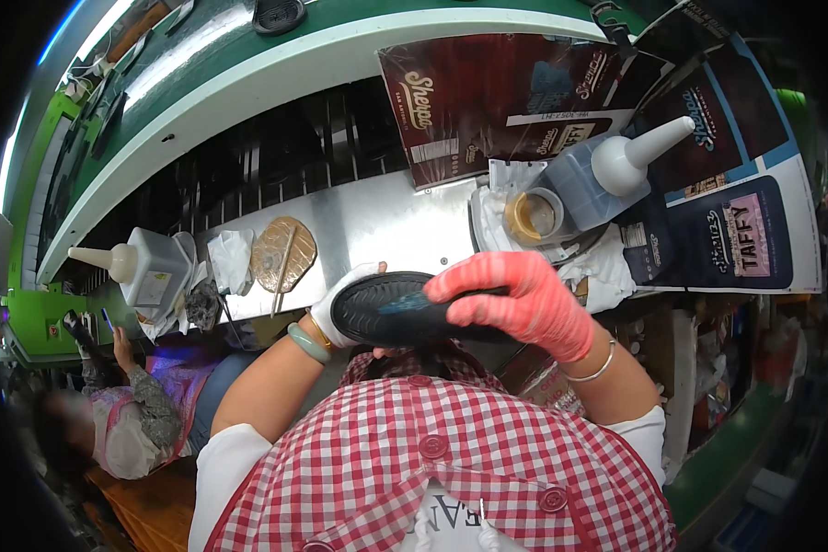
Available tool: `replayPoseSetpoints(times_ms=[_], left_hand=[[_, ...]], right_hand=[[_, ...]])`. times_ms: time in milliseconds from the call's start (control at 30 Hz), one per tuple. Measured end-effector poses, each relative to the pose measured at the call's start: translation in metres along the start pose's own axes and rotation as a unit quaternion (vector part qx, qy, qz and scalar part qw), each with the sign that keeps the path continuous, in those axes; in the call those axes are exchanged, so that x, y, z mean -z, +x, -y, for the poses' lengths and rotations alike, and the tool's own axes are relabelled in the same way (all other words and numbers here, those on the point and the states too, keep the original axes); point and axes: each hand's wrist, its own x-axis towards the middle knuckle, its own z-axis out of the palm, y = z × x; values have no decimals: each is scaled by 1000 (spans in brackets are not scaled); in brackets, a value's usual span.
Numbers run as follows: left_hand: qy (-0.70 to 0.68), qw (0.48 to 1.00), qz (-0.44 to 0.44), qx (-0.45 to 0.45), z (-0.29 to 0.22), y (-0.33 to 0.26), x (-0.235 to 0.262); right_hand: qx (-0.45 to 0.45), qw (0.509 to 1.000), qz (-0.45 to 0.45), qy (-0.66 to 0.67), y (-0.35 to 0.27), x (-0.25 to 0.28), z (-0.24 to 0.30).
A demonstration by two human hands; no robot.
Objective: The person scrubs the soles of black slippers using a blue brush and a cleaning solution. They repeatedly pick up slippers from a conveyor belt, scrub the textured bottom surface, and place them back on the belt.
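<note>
A black shoe sole [363, 315] with a ridged tread and a bluish patch is tilted in front of my chest. My left hand [326, 311], in a white glove, is wrapped round its left end; most of the fingers are hidden behind it. Over the sole's right part lies my right hand [535, 304], in a pink striped glove. Its thumb and index finger are bent toward each other at the tread, close to the bluish patch. Whatever may be pinched between them is too small or hidden to make out.
Left on the metal ledge [359, 221] are a nozzle bottle [147, 276] and a brown round pad [271, 248] with thin sticks [283, 269]. To the right stand a larger nozzle bottle [589, 184], a small cup [535, 214] and printed cardboard [488, 101]. A person [147, 405] sits at left.
</note>
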Motion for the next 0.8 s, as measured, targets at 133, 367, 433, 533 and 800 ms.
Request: replayPoseSetpoints(times_ms=[133, 367, 433, 533, 800], left_hand=[[122, 984, 129, 0, -4, 5, 10], [117, 987, 70, -89, -5, -10, 18], [143, 981, 31, -128, -4, -16, 21], [192, 960, 51, -196, 1, -36, 20], [236, 838, -3, -492, -19, -116, -58]], right_hand=[[111, 979, 69, -156, 7, -9, -12], [119, 976, 20, -182, -7, 15, -7], [115, 984, -115, -78, -11, 16, -4], [124, 951, -270, 89, -14, 15, 1], [139, 857, -482, 116, -32, 23, -18]])
